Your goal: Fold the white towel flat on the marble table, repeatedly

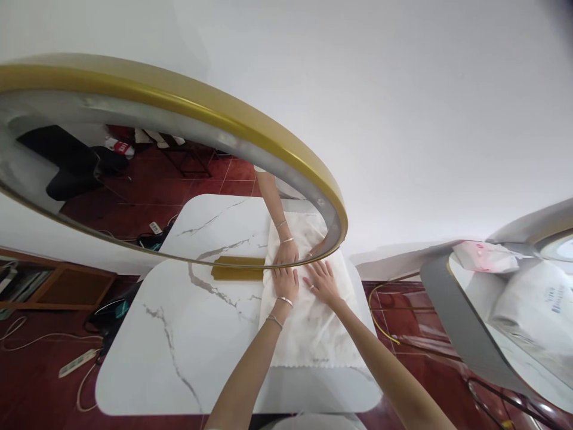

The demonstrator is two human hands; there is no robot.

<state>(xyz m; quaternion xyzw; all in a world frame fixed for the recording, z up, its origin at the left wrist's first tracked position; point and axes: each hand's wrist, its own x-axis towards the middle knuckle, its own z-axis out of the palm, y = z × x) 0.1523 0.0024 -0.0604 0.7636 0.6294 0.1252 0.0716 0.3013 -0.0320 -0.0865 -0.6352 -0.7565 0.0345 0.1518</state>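
A white cloth (pixel 313 340) with a scalloped front edge lies spread on the right part of a white marbled table (pixel 147 370). Both hands press on its far half, close to the mirror. My left hand (pixel 285 285), with bracelets at the wrist, rests on the cloth near its left edge, fingers stretched forward. To its right my right hand (pixel 324 283) lies flat with fingers spread, a ring on one of them. Neither hand grips anything. Small wrinkles show in the cloth around the hands.
A gold-framed oval mirror (pixel 268 134) stands at the table's back on a gold base (pixel 233 273), reflecting the left arm. At right, another table (pixel 465 310) bears a pink-white packet (pixel 486 255) and a white package (pixel 537 298). A power strip (pixel 77 363) with cables lies on the red floor.
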